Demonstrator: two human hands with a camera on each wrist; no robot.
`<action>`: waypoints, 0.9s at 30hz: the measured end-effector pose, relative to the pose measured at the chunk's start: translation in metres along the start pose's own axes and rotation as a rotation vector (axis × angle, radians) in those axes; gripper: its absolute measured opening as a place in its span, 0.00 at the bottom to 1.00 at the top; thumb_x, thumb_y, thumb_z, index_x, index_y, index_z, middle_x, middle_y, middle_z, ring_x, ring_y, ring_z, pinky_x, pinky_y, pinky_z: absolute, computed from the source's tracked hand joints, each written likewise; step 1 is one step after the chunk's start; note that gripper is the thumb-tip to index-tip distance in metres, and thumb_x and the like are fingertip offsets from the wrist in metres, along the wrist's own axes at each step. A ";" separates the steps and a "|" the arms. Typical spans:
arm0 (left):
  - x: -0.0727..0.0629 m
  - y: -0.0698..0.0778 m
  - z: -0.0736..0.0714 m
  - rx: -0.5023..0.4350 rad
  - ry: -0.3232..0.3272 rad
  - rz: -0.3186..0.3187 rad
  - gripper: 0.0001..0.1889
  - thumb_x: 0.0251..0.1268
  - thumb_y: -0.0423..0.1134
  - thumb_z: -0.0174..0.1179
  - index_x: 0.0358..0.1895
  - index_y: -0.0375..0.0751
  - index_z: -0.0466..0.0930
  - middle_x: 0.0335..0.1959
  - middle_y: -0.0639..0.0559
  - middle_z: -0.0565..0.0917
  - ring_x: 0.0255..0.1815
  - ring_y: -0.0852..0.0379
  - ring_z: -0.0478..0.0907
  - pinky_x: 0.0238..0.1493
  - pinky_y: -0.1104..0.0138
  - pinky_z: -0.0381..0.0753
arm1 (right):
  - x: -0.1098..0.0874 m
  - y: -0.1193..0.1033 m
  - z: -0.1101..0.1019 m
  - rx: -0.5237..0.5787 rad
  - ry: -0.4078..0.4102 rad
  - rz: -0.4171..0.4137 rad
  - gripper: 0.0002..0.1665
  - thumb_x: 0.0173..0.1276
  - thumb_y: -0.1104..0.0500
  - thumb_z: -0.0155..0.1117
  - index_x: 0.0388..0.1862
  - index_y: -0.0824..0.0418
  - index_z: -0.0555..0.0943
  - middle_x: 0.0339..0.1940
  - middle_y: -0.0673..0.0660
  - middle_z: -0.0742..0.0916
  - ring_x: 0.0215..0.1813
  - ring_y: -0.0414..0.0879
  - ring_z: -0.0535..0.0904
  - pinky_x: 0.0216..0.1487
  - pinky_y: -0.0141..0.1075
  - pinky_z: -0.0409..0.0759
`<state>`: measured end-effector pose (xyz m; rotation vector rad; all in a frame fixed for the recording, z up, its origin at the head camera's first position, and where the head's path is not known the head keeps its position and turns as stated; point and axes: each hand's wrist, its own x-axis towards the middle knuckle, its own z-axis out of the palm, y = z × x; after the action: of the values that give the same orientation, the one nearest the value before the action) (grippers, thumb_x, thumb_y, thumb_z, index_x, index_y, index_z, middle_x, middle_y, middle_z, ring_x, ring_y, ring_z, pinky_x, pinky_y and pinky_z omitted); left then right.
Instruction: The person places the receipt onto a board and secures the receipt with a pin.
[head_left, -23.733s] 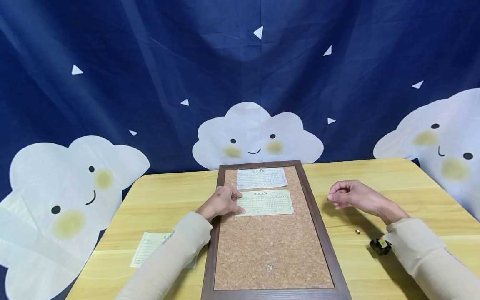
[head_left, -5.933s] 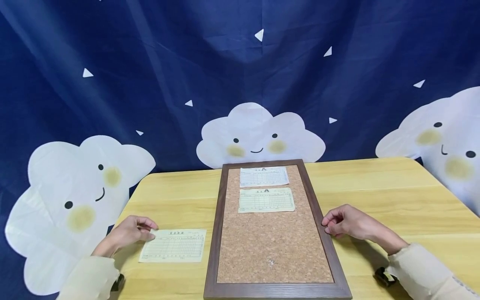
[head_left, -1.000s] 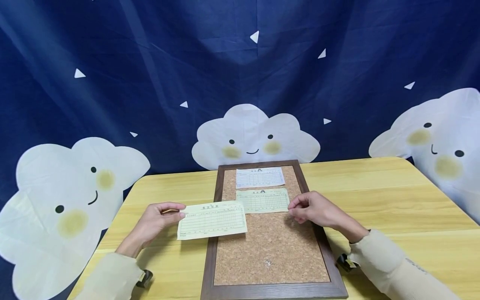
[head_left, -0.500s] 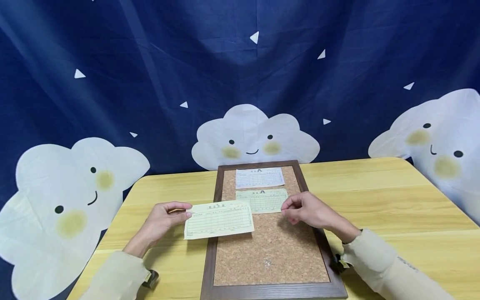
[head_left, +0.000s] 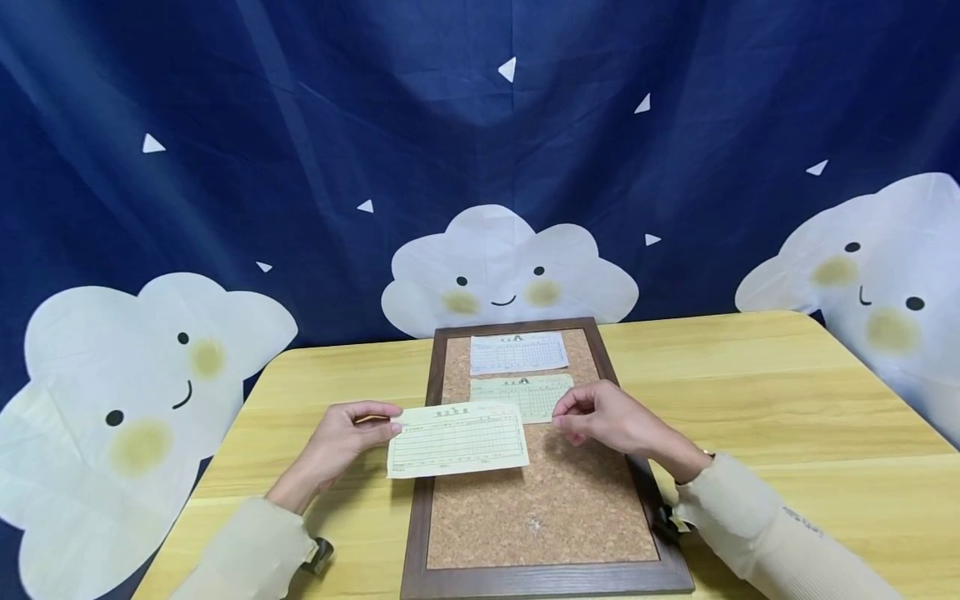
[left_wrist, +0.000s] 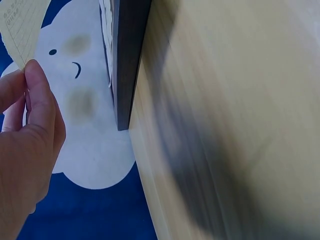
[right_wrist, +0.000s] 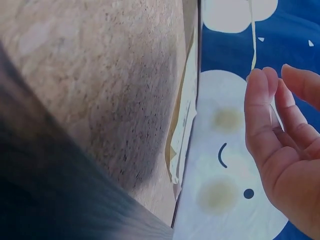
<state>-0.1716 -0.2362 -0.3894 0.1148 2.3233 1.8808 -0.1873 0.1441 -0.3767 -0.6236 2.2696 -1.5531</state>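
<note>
My left hand [head_left: 337, 446] pinches the upper left corner of a pale yellow form slip [head_left: 457, 446] between thumb and fingers. That slip hangs tilted above the corkboard [head_left: 540, 517], across its left frame edge. In the left wrist view, the slip's corner [left_wrist: 22, 30] rises from the fingertips. My right hand [head_left: 611, 421] hovers over the board, thumb and finger tips close together; whether something tiny sits between them is unclear. A white slip [head_left: 517, 354] lies at the board's top. Below it lies another yellow slip [head_left: 551, 404], partly covered; each has a small dark spot at its top edge.
The board's dark wooden frame [head_left: 558, 577] surrounds the cork. It lies on a light wood table [head_left: 810, 392]. A dark blue curtain [head_left: 315, 150] with white clouds hangs behind. A dark wrist camera [head_left: 318, 554] sits below the left cuff.
Since 5.9 s ago, my left hand has lifted the yellow slip off the table and carried it right, over the board. My right hand has moved left from the frame to above the cork.
</note>
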 end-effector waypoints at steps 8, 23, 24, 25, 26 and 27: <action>0.002 0.003 0.009 -0.021 -0.005 -0.012 0.18 0.61 0.24 0.66 0.52 0.17 0.78 0.44 0.38 0.86 0.41 0.60 0.84 0.45 0.67 0.84 | 0.001 0.001 0.001 0.012 -0.015 0.002 0.09 0.68 0.70 0.64 0.38 0.79 0.80 0.26 0.58 0.83 0.30 0.47 0.80 0.38 0.47 0.85; 0.006 0.008 0.027 -0.085 -0.017 -0.012 0.18 0.62 0.22 0.65 0.52 0.14 0.76 0.43 0.39 0.85 0.39 0.60 0.84 0.43 0.67 0.84 | 0.003 0.003 0.003 0.027 -0.022 0.007 0.08 0.68 0.69 0.65 0.37 0.77 0.81 0.28 0.59 0.84 0.32 0.50 0.82 0.38 0.47 0.85; 0.006 0.009 0.028 -0.086 -0.019 -0.012 0.18 0.62 0.23 0.64 0.52 0.14 0.76 0.43 0.40 0.85 0.39 0.60 0.84 0.43 0.67 0.84 | 0.002 0.003 0.003 0.028 -0.021 0.006 0.07 0.68 0.69 0.66 0.37 0.76 0.81 0.27 0.58 0.84 0.32 0.50 0.82 0.38 0.46 0.85; 0.007 0.009 0.029 -0.087 -0.021 -0.012 0.17 0.62 0.23 0.64 0.52 0.14 0.76 0.43 0.40 0.85 0.39 0.59 0.84 0.43 0.67 0.84 | 0.002 0.002 0.003 0.031 -0.021 0.005 0.07 0.68 0.69 0.66 0.37 0.76 0.81 0.27 0.58 0.84 0.32 0.49 0.81 0.38 0.46 0.85; 0.007 0.009 0.030 -0.088 -0.023 -0.013 0.17 0.62 0.23 0.64 0.52 0.14 0.76 0.44 0.40 0.85 0.40 0.59 0.84 0.43 0.67 0.84 | 0.002 0.002 0.003 0.031 -0.020 0.003 0.07 0.68 0.69 0.66 0.36 0.75 0.81 0.27 0.57 0.84 0.31 0.49 0.81 0.38 0.45 0.85; 0.007 0.009 0.032 -0.090 -0.023 -0.012 0.17 0.62 0.23 0.64 0.52 0.15 0.77 0.44 0.40 0.85 0.40 0.59 0.84 0.43 0.67 0.84 | 0.002 0.002 0.003 0.031 -0.019 0.001 0.06 0.67 0.69 0.66 0.36 0.74 0.81 0.27 0.57 0.84 0.31 0.49 0.81 0.38 0.45 0.85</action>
<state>-0.1738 -0.2027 -0.3871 0.1115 2.2154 1.9634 -0.1876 0.1410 -0.3794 -0.6262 2.2267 -1.5724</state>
